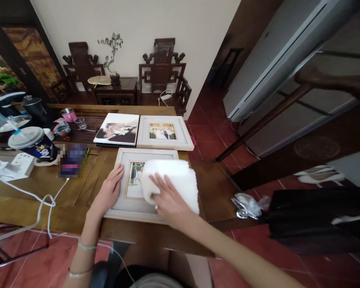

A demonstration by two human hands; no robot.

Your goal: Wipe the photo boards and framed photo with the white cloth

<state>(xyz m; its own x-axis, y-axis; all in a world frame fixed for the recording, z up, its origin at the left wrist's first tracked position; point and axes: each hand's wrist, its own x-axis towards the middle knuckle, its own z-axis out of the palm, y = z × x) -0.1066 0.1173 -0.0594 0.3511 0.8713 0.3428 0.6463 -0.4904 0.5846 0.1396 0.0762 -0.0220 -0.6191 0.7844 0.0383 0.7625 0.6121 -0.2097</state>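
A pale picture frame (112, 208) lies flat on the wooden table in front of me, with a photo (135, 180) set inside its wide mat. My left hand (113, 185) grips the frame's left edge, its fingers close together over the rim. A folded white cloth (183, 180) covers the right part of the photo and glass and reaches past the frame's right edge. My right hand (168, 198) is closed on the cloth, fingers pressing it down against the frame; a ring shows on one finger.
Behind lie a second framed photo (184, 134) and a photo panel (123, 124). Leftward are a phone (73, 160) with its cable, a lidded cup (33, 140), a power strip (21, 166) and a pink mug (69, 115). A wooden chair (273, 148) stands right, near crumpled plastic (247, 204).
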